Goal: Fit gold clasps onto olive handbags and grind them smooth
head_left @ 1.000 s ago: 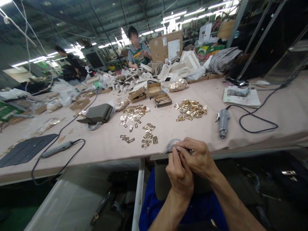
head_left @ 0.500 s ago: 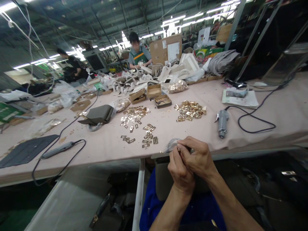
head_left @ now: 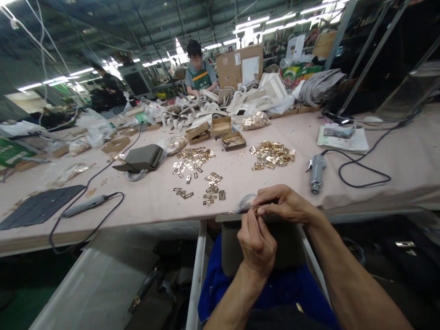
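Observation:
At the table's front edge, my left hand is closed, its fingertips pinched together and pointing up. My right hand comes in from the right, thumb and finger pinched at the same spot. A tiny gold-brown piece shows between the fingertips, too small to name. Below them a dark olive bag rests over my lap against the table edge. Its plastic-wrapped handle lies on the table, just left of my right fingers. Ahead are loose gold metal plates and a pile of gold fittings.
A grey electric screwdriver lies right, another corded grey tool left. Behind are small cardboard boxes, another olive bag and heaped beige pieces. A co-worker is across the table. Cords cross the tabletop.
My hands have drawn slightly apart, with the right hand now flatter and higher. More of the bag's front shows beneath them. The camera view has shifted slightly.

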Tool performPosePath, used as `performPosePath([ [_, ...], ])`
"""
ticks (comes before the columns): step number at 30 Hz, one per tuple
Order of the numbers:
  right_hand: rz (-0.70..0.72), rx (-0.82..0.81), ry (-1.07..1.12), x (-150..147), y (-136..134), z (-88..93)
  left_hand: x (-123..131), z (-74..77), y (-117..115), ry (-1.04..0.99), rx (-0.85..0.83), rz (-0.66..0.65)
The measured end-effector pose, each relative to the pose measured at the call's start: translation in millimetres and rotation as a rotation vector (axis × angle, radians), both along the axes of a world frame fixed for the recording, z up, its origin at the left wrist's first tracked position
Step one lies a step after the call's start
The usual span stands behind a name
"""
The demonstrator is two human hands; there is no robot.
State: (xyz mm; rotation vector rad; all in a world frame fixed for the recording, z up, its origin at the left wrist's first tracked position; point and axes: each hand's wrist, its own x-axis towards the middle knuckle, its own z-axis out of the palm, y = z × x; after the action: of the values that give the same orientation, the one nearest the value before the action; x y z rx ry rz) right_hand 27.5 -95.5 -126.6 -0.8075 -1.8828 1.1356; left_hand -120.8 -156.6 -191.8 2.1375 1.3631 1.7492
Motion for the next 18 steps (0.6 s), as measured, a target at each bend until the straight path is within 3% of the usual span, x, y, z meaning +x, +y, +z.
performPosePath([
  [7,0.183,-0.015,-0.066,6.9,19.2,16.4,-0.6,8.8,-4.0,-0.025,-0.024,-0.063],
  [14,0.013,0.075,-0.039,-6.8,10.5,4.8,-3.7,7.5,5.0,-0.089,-0.02,-0.013],
  [16,-0.029,0.082,-0.021,-6.9,7.5,3.6,-6.2,10.9,4.3,-0.169,-0.117,-0.08],
  [18,-0.032,0.082,-0.015,-5.3,7.0,3.7,-9.4,14.8,3.7,-0.299,-0.324,-0.19],
])
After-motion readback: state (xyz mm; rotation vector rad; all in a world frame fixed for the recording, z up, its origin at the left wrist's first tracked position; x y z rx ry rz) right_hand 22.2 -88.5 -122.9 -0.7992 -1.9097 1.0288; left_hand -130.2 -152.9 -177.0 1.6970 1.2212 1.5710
